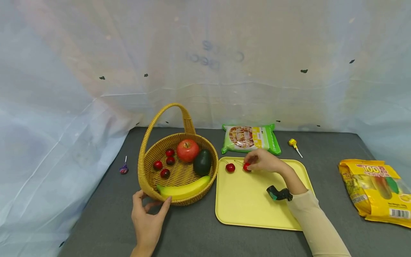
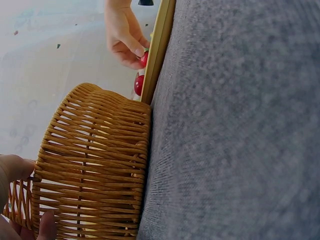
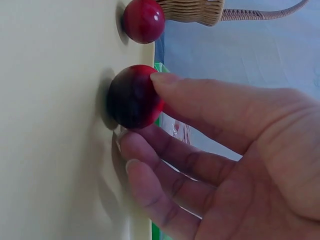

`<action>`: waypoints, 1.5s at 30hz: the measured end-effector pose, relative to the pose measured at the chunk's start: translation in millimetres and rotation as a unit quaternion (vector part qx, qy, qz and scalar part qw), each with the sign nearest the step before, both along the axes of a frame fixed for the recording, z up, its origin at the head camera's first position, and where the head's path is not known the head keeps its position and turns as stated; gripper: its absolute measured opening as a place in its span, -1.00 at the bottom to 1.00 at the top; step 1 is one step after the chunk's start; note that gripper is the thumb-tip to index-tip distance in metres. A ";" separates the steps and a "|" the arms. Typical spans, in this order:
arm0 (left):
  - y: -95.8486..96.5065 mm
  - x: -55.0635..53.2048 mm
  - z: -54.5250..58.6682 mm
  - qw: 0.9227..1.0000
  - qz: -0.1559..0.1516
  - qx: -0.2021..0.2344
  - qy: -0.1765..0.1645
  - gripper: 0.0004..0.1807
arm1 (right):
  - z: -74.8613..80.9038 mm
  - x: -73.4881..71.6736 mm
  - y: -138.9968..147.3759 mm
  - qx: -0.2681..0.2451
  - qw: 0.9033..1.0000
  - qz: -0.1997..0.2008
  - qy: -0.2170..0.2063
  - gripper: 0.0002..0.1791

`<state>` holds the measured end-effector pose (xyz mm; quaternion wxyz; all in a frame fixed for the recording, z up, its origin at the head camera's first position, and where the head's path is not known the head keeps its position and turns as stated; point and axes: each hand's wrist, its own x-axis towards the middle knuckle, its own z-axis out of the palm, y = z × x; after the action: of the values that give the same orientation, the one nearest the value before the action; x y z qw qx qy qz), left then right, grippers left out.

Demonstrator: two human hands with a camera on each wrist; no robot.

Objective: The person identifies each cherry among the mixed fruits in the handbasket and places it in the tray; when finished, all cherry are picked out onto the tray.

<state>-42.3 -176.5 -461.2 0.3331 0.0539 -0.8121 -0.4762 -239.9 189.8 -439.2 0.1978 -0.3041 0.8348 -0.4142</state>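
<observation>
My left hand [image 1: 148, 220] grips the near-left rim of a wicker basket [image 1: 196, 199], where its tall handle joins. Fingers from that hand also show at the rim in the left wrist view. Inside the basket lie a banana [image 1: 186, 189], an avocado [image 1: 202, 162], a red apple [image 1: 187, 150] and several cherries [image 1: 165, 173]. Over the yellow tray [image 1: 244, 203], my right hand [image 1: 264, 161] pinches a dark red cherry [image 3: 134, 97] between thumb and fingers, close to the tray's surface. A second cherry [image 1: 230, 167] lies on the tray to its left.
A green-and-white food packet [image 1: 247, 137] lies behind the tray. A yellow lollipop [image 1: 293, 142] is at the back right, a purple lollipop [image 1: 123, 169] left of the basket. A yellow snack bag [image 1: 377, 192] lies at far right. Plastic sheeting [image 1: 205, 89] hangs behind the grey table [image 1: 199, 235].
</observation>
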 end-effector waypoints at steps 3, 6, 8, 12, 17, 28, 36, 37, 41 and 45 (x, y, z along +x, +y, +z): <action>0.0 0.0 0.0 1.000 0.000 -0.001 0.002 -0.34 | 1.0 -0.1 -0.4 0.003 1.000 -0.006 0.004 -0.83; 0.0 0.0 -0.4 1.000 0.004 -0.001 0.001 -0.34 | 2.2 0.2 -1.0 0.005 1.000 -0.011 0.005 -0.80; 0.1 0.0 -0.4 1.000 0.005 0.001 -0.001 -0.33 | 3.2 0.5 -1.0 0.007 1.000 -0.013 0.009 -0.78; 0.3 -0.2 0.0 1.000 0.005 0.003 -0.002 -0.34 | 5.2 1.2 -1.3 0.011 0.999 -0.020 0.025 -0.75; 0.1 -0.7 -0.8 1.000 0.000 0.001 0.004 -0.33 | 4.1 2.1 -3.9 0.006 1.000 -0.010 0.024 -0.73; 0.1 -0.2 -0.5 1.000 0.002 0.002 0.008 -0.33 | 6.1 1.0 -10.7 0.023 0.998 -0.028 0.052 -0.82; 1.0 0.1 -0.5 1.000 0.005 -0.001 0.002 -0.32 | 41.1 -4.9 -55.8 -0.052 0.990 -0.039 0.127 -0.81; 1.1 0.1 -0.6 1.000 0.005 -0.002 0.003 -0.32 | 49.0 -6.0 -66.4 -0.064 0.989 -0.028 0.128 -0.81; 1.0 -0.3 -1.5 1.000 0.001 -0.007 0.015 -0.31 | 78.9 -13.1 -115.8 -0.066 0.990 0.064 0.107 -0.75; -1.2 -1.1 -4.5 1.000 0.001 -0.011 0.022 -0.29 | 97.2 -18.5 -167.3 -0.007 0.978 0.190 0.087 -0.66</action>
<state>-43.4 -177.7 -465.6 0.3522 0.0408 -0.8094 -0.4681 -258.4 22.5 -341.9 0.1971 -0.4937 0.7728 -0.3468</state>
